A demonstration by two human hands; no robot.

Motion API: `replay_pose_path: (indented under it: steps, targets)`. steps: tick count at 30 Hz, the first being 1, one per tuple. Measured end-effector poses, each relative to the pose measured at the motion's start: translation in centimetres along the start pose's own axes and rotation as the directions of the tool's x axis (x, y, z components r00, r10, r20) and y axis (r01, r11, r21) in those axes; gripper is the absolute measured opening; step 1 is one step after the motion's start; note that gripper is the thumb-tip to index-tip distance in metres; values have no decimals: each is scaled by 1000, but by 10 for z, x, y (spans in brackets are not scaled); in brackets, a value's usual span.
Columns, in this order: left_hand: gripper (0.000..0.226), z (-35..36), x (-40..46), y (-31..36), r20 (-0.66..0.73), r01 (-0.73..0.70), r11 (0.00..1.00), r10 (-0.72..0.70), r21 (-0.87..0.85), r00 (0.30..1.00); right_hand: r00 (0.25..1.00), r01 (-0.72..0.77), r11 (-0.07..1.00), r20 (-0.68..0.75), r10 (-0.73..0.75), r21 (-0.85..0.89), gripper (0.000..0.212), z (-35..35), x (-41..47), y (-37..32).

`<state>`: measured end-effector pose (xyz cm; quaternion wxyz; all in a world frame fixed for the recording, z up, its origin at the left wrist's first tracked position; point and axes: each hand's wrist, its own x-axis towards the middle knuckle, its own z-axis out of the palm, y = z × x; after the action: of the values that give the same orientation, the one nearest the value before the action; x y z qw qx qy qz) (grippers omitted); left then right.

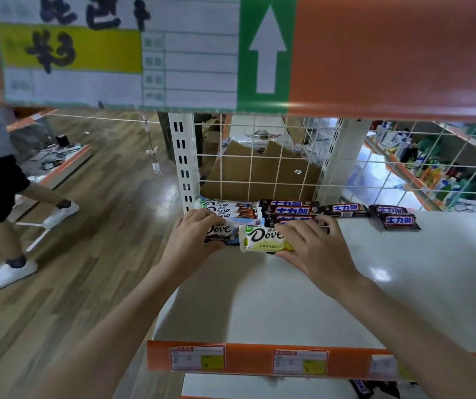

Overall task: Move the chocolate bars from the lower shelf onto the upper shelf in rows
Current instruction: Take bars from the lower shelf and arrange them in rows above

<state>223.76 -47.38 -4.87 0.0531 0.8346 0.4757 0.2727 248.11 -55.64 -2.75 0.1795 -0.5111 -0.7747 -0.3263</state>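
Shelf edge: orange price strip with paper labels (248, 359), nearest.
Hands: right hand (314, 249) gripped the pale yellow Dove chocolate bar (262, 240); left hand (193, 237) gripped the dark brown Dove bar (221, 233).
Upper shelf: glossy white shelf (346, 283) carried both.
Behind: brown Snickers bars in rows (291, 213) by the white wire grid (259, 156).

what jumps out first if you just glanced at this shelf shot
Both hands meet at the back of the white shelf: the left hand on a dark Dove bar, the right hand on a pale yellow Dove bar. Overhead, a green sign with a white arrow fills the top.
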Motion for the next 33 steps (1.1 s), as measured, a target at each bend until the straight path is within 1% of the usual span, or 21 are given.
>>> replay_pose_path:
  steps: [6,11,14,17,22,28,33]
  targets:
    - [45,-5,-1,1,1,-10,1000,10,5,1000,1000,-7,999,25,6,40,50,1,5,-8]
    - [48,-12,-9,2,0,-3,1000,3,-2,1000,999,15,998,46,-18,64,50,5,13,-19]
    - [55,-16,-16,-1,12,22,1000,-22,0,1000,998,21,997,60,-25,79,50,7,21,-29]
    - [67,-19,-22,-3,24,42,999,-42,-1,999,996,21,993,79,-30,115,48,8,29,-41]
    - [80,-22,-31,-7,44,41,999,-42,9,998,992,25,995,122,-37,98,38,11,42,-59]
    - [79,-24,-34,-7,26,37,999,-37,21,999,989,-19,997,150,7,77,32,17,54,-71]
    - [76,-22,-33,-6,41,36,999,-37,24,998,970,-85,993,236,64,81,34,21,55,-75]
